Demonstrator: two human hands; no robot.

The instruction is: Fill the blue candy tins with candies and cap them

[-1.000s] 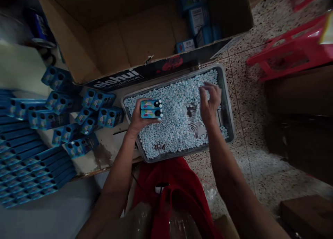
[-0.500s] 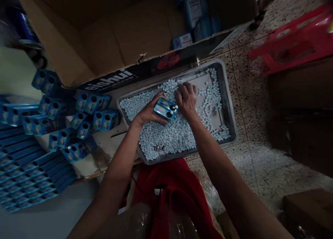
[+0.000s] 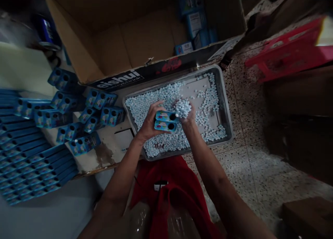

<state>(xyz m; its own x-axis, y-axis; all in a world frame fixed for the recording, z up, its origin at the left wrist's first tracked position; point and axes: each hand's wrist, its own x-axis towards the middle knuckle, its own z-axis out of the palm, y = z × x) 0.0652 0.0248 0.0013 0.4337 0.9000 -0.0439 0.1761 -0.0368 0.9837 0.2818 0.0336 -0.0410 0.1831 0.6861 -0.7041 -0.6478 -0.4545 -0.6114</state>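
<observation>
"Two small blue boxes point(image 3: 164, 125) sit side by side in the left hand point(image 3: 147, 128), over the left half of the tray point(image 3: 227, 104). How is that hand set?"

"Fingers and thumb bend round the pair, parted only as far as the boxes need. The right hand point(image 3: 191, 117), over the middle of the tray, is cupped beneath a heap of pale pellets point(image 3: 182, 108); its fingers are mostly hidden, so how far they spread I cannot tell"

"Do heap and boxes touch?"

"They are just beside each other, contact unclear. Loose pellets point(image 3: 156, 96) cover much of the tray, thinning towards its right, where bare bottom shows"

"What crowds the tray?"

"A big cardboard carton point(image 3: 140, 38) walls off its far side, with several blue packets point(image 3: 196, 22) inside. More boxes point(image 3: 78, 109) stand loosely grouped left of the tray, and tight stacked rows point(image 3: 31, 166) fill the space farther left"

"And the other sides?"

"Right of the tray are a red plastic stool point(image 3: 291, 50) and dark brown boxes point(image 3: 299, 97). Near its far right corner is what looks like another person's foot point(image 3: 225, 60). Red cloth point(image 3: 179, 176) lies close along the tray's near edge"
</observation>
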